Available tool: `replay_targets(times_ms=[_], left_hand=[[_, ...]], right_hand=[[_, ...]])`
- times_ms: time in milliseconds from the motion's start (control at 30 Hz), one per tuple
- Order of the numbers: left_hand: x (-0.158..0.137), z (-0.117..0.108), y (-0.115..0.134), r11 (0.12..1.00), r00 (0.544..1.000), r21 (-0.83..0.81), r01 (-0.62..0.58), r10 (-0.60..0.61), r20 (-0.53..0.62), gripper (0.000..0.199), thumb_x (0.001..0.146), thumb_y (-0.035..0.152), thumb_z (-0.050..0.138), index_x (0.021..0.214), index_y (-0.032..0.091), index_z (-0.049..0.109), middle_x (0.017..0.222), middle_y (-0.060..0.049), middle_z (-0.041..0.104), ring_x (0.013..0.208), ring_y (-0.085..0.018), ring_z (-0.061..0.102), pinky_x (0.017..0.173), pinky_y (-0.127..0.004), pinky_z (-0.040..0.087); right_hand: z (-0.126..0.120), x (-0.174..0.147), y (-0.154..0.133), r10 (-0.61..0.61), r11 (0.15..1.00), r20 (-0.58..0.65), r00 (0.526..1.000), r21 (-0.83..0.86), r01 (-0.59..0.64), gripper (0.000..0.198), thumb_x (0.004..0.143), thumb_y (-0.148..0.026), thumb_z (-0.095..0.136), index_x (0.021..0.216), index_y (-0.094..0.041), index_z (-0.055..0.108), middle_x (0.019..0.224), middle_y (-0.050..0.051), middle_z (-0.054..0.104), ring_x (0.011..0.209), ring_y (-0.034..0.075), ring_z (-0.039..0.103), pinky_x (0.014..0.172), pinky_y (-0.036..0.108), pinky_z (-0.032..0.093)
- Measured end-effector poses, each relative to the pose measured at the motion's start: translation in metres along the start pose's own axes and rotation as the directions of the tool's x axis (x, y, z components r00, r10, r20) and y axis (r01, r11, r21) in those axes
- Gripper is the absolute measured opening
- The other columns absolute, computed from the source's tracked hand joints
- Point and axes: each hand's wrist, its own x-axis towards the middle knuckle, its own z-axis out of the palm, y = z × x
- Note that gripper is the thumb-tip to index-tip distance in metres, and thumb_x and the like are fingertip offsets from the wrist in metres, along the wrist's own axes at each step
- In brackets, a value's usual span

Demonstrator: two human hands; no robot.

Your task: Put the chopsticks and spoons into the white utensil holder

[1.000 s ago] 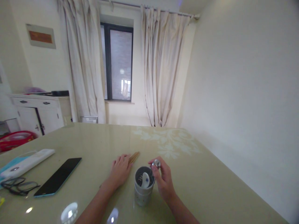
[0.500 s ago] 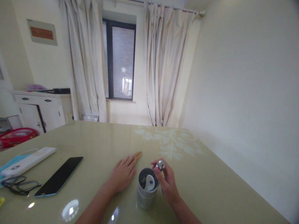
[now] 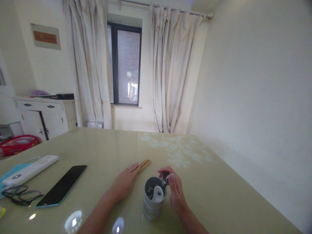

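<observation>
My left hand [image 3: 125, 183] lies flat over a bundle of wooden chopsticks [image 3: 145, 165] on the table. Its fingers are stretched out, and the chopstick ends stick out past the fingertips. A pale cylindrical utensil holder [image 3: 153, 208] stands upright to the right of that hand. Inside it a white spoon [image 3: 158, 194] with a small blue mark leans against the wall, and several drain holes show in the bottom. My right hand [image 3: 177, 191] is closed on a metal spoon [image 3: 164, 180] at the holder's right rim. The fingers partly hide this spoon.
On the left of the glossy table [image 3: 102, 152] lie a phone [image 3: 63, 185], eyeglasses [image 3: 21, 195], a white elongated device [image 3: 31, 169] and a blue mask-like item [image 3: 17, 172]. Beyond the table are a white cabinet [image 3: 55, 122] and a red basket [image 3: 20, 145]. A wall [image 3: 255, 97] runs along the right.
The metal spoon has turned in my right hand and sits lower, closer to the holder's rim. My left hand has shifted slightly, and more of the chopsticks shows.
</observation>
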Motion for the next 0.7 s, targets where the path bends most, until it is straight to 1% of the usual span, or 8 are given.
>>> replay_targets(times_ms=[167, 300, 333, 400, 467, 567, 633, 700], left_hand=[[0.002, -0.001, -0.005, 0.997, 0.998, -0.051, -0.061, 0.061, 0.006, 0.056, 0.107, 0.033, 0.035, 0.163, 0.03, 0.045, 0.172, -0.003, 0.04, 0.159, -0.023, 0.04, 0.132, -0.048, 0.03], [0.002, -0.019, 0.026, 0.971, 0.992, -0.235, -0.039, 0.01, -0.122, 0.051, 0.107, 0.042, 0.041, 0.156, 0.033, 0.054, 0.167, -0.003, 0.05, 0.156, -0.024, 0.045, 0.134, -0.051, 0.026], [0.001, -0.023, 0.038, 0.935, 0.983, -0.354, -0.027, -0.04, -0.18, 0.05, 0.107, 0.048, 0.043, 0.152, 0.032, 0.059, 0.164, -0.004, 0.055, 0.153, -0.024, 0.049, 0.132, -0.049, 0.03], [-0.001, -0.028, 0.065, 0.786, 0.956, -0.616, -0.045, -0.146, -0.255, 0.054, 0.107, 0.059, 0.042, 0.139, 0.025, 0.069, 0.151, -0.01, 0.067, 0.143, -0.027, 0.059, 0.127, -0.048, 0.038], [-0.006, -0.028, 0.09, 0.597, 0.959, -0.799, -0.066, -0.184, -0.217, 0.064, 0.105, 0.069, 0.039, 0.131, 0.021, 0.073, 0.14, -0.014, 0.074, 0.131, -0.029, 0.066, 0.118, -0.048, 0.048], [-0.013, -0.023, 0.118, 0.357, 0.979, -0.933, -0.048, -0.167, -0.114, 0.069, 0.102, 0.074, 0.039, 0.129, 0.02, 0.073, 0.129, -0.014, 0.077, 0.121, -0.029, 0.071, 0.11, -0.045, 0.053], [-0.017, -0.022, 0.13, 0.274, 0.986, -0.961, -0.032, -0.149, -0.075, 0.066, 0.1, 0.074, 0.047, 0.125, 0.019, 0.074, 0.124, -0.012, 0.078, 0.117, -0.028, 0.072, 0.107, -0.041, 0.054], [-0.019, -0.024, 0.136, 0.262, 0.987, -0.964, -0.03, -0.145, -0.07, 0.061, 0.095, 0.073, 0.059, 0.12, 0.02, 0.077, 0.121, -0.01, 0.08, 0.114, -0.027, 0.072, 0.103, -0.037, 0.055]], right_hand=[[0.0, 0.0, 0.001, 0.032, 0.999, -0.018, 0.999, 0.015, -0.032, 0.059, 0.108, -0.067, 0.039, 0.106, -0.023, 0.078, 0.085, 0.006, 0.071, 0.076, 0.021, 0.065, 0.069, 0.03, 0.049], [0.0, 0.002, 0.0, 0.027, 1.0, -0.03, 0.999, 0.014, -0.026, 0.057, 0.108, -0.066, 0.042, 0.103, -0.022, 0.078, 0.083, 0.006, 0.07, 0.074, 0.02, 0.064, 0.068, 0.03, 0.049], [0.0, 0.003, 0.0, 0.019, 1.0, -0.035, 0.999, 0.011, -0.018, 0.056, 0.108, -0.066, 0.043, 0.102, -0.022, 0.078, 0.083, 0.006, 0.07, 0.074, 0.02, 0.063, 0.068, 0.03, 0.049], [0.0, 0.003, -0.001, 0.007, 1.0, -0.039, 0.999, 0.002, -0.007, 0.054, 0.108, -0.064, 0.045, 0.101, -0.022, 0.078, 0.083, 0.005, 0.069, 0.075, 0.02, 0.063, 0.068, 0.03, 0.049], [0.0, 0.004, -0.001, 0.001, 1.0, -0.042, 0.999, -0.014, -0.002, 0.05, 0.108, -0.061, 0.047, 0.102, -0.022, 0.077, 0.084, 0.005, 0.07, 0.076, 0.02, 0.063, 0.069, 0.03, 0.049], [-0.001, 0.004, 0.0, -0.006, 0.999, -0.052, 0.999, -0.041, 0.004, 0.042, 0.108, -0.056, 0.053, 0.104, -0.021, 0.076, 0.088, 0.005, 0.072, 0.08, 0.02, 0.065, 0.073, 0.03, 0.05], [-0.001, 0.004, 0.001, -0.006, 0.998, -0.057, 0.998, -0.058, 0.003, 0.038, 0.107, -0.054, 0.057, 0.104, -0.021, 0.075, 0.089, 0.004, 0.073, 0.082, 0.02, 0.065, 0.075, 0.03, 0.051], [-0.002, 0.005, 0.001, -0.001, 0.998, -0.057, 0.998, -0.069, -0.003, 0.035, 0.106, -0.053, 0.06, 0.102, -0.022, 0.074, 0.088, 0.004, 0.073, 0.082, 0.02, 0.065, 0.076, 0.03, 0.051]])
